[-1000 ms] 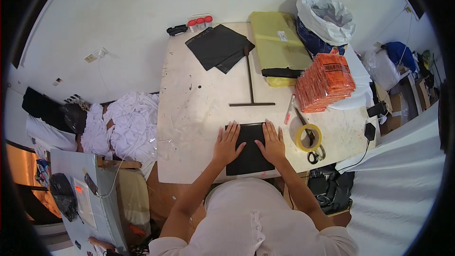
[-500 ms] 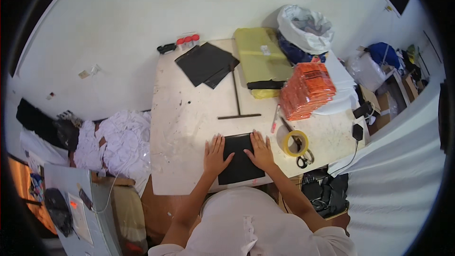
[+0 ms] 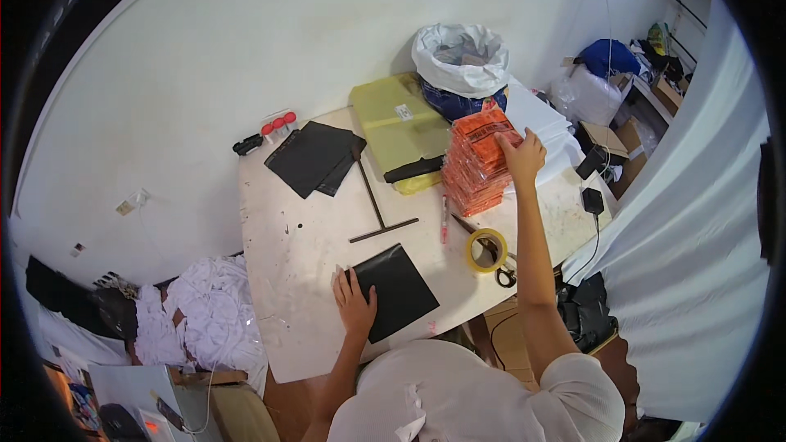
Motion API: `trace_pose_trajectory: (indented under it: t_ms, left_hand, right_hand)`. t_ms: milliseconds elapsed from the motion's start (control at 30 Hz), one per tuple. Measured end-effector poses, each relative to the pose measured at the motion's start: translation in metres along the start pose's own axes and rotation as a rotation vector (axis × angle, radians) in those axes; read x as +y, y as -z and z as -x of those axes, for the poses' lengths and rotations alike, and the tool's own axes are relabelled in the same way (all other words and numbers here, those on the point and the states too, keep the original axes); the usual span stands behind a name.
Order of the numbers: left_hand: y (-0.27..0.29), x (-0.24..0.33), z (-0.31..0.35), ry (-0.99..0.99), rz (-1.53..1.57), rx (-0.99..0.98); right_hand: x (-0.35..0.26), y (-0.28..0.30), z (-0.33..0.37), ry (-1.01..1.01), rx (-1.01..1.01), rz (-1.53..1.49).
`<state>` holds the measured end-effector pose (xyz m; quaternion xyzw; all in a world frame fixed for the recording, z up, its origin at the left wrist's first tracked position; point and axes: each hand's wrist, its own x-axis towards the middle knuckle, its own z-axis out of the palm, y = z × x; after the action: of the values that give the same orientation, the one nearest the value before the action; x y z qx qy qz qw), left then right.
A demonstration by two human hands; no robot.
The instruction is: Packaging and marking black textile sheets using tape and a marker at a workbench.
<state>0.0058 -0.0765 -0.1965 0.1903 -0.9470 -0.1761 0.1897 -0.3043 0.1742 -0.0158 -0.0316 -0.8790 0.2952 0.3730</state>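
Observation:
A flat black plastic bag or sheet (image 3: 399,293) lies on the white table (image 3: 307,266) close to my body. My left hand (image 3: 354,304) rests on its left edge, fingers stretched out. Farther right, a stack of orange packets in clear wrapping (image 3: 476,165) leans a little. My right hand (image 3: 522,157) is at the stack's upper right edge, thumb and fingers apart, touching the top packet. No packet is lifted off the stack.
Right of the black piece lie a yellow tape roll (image 3: 472,255), scissors (image 3: 506,278) and a red-white marker (image 3: 444,221). A dark T-shaped bar (image 3: 383,231), black sheets (image 3: 311,157), a yellow pack (image 3: 401,127) and a white sack (image 3: 458,74) stand farther back.
My right hand has left the black piece and reached up to the orange stack. My left hand stays on the black piece, which appears turned. The whole view has shifted and tilted.

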Motion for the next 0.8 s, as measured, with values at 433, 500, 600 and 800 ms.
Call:
trace_pose_trajectory:
  t_ms: [433, 500, 600, 800]
  left_hand:
    - [0.000, -0.002, 0.001, 0.030, 0.115, 0.040]
    - [0.001, -0.001, 0.001, 0.026, 0.113, 0.044]
    - [0.008, 0.002, 0.003, 0.038, 0.116, 0.070]
    - [0.044, 0.050, -0.022, 0.256, 1.484, -0.391]
  right_hand:
    - [0.043, -0.016, -0.031, -0.355, 0.078, -0.453]
    - [0.040, -0.007, -0.035, -0.251, 0.281, -0.557]
    - [-0.012, 0.043, -0.030, 0.024, 0.300, -0.686]
    - [-0.092, 0.129, 0.032, 0.296, 0.074, -0.792]
